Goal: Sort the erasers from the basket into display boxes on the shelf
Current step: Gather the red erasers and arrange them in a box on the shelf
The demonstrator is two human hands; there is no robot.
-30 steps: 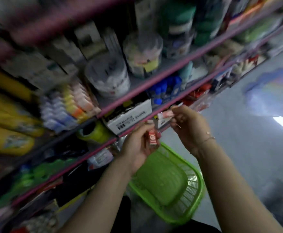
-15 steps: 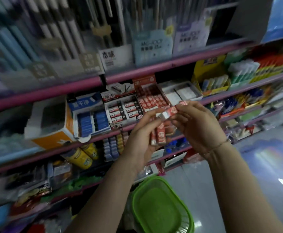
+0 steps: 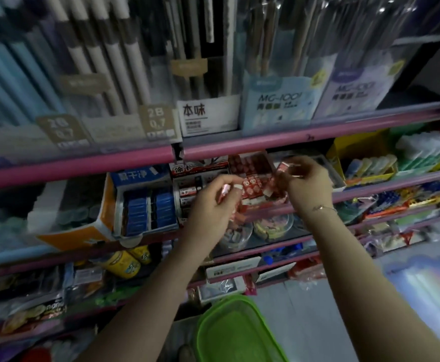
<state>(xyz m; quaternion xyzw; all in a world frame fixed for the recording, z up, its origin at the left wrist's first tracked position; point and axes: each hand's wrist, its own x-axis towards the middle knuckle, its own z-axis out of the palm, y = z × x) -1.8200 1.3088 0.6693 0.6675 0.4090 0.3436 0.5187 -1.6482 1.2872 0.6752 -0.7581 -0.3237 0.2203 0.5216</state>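
My left hand (image 3: 211,205) grips a small bunch of red-and-white wrapped erasers (image 3: 233,218) in front of the pink-edged shelf (image 3: 370,190). My right hand (image 3: 306,184) pinches one red eraser (image 3: 283,167) just above the red display box (image 3: 253,176), which holds several like erasers. Left of it stand a black-and-white eraser box (image 3: 190,189) and a blue eraser box (image 3: 147,205). The green basket (image 3: 236,333) sits low at the bottom centre, below my arms.
Pen and pencil-lead displays (image 3: 208,74) fill the shelf above. A yellow box of correction items (image 3: 365,160) stands right of my right hand. Round clear tubs (image 3: 271,226) and yellow tubes (image 3: 127,259) lie on lower shelves. Grey floor (image 3: 331,296) shows at the right.
The view has tilted up to the eraser shelf. Both hands have risen from above the basket, and the right hand has carried one eraser away from the left hand's bunch over the red box.
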